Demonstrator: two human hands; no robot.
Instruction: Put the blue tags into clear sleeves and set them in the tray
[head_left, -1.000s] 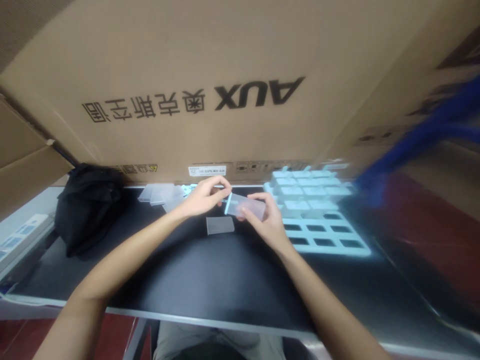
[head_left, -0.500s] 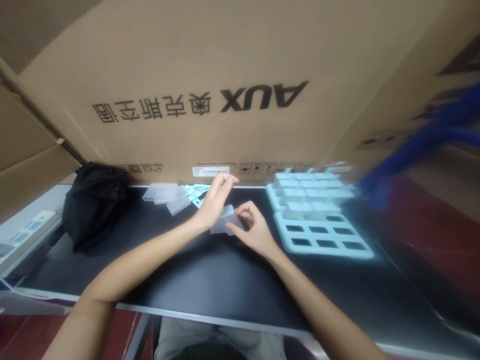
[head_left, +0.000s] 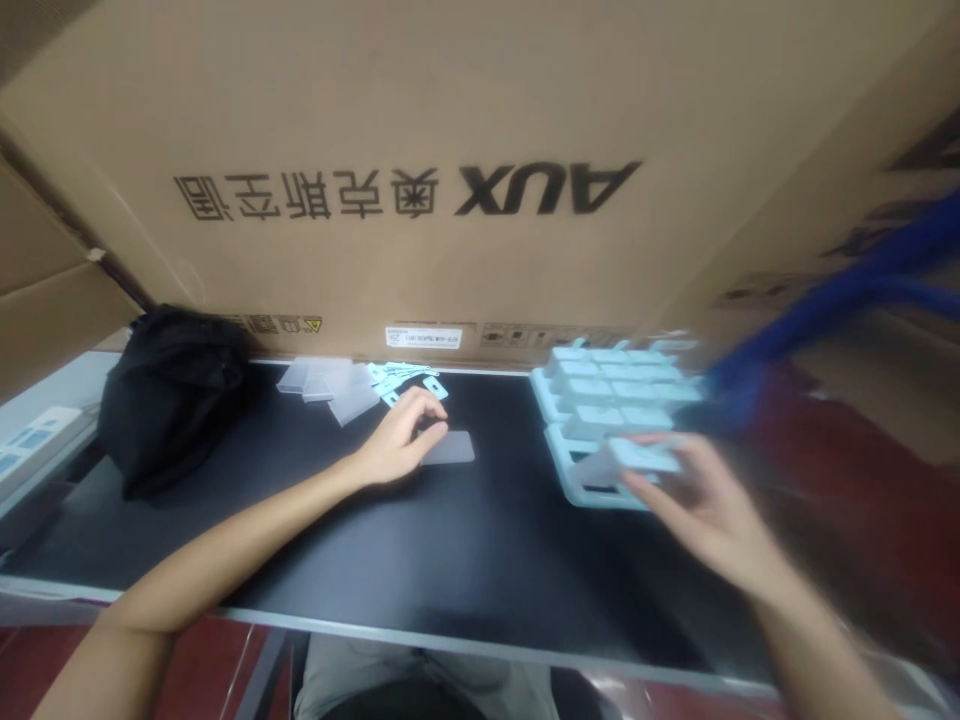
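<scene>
Our right hand (head_left: 701,505), blurred, grips a capped box (head_left: 645,455) between thumb and fingers, tilted over the near-left part of the light-blue tray (head_left: 560,470), toward the table's far right. Our left hand (head_left: 401,440) curls loosely beside a clear sleeve (head_left: 454,447) lying flat mid-table; whether it pinches it, we cannot tell.

We judge the box light, thin-walled and fairly stiff, its smooth plastic likely slippery and apt to crack if squeezed hard. We would take it by opposite edges of the light-blue cap, sparing the translucent walls.

Our fingers hide the tray's near-right openings and part of the cap; whether the box's lower end touches the tray is unclear. Farther out, near the table's (head_left: 450,570) far edge, translucent sleeves (head_left: 352,402) overlap beside light-blue pieces (head_left: 401,378) too jumbled to count. The frame cuts off the carton (head_left: 375,90) behind.
</scene>
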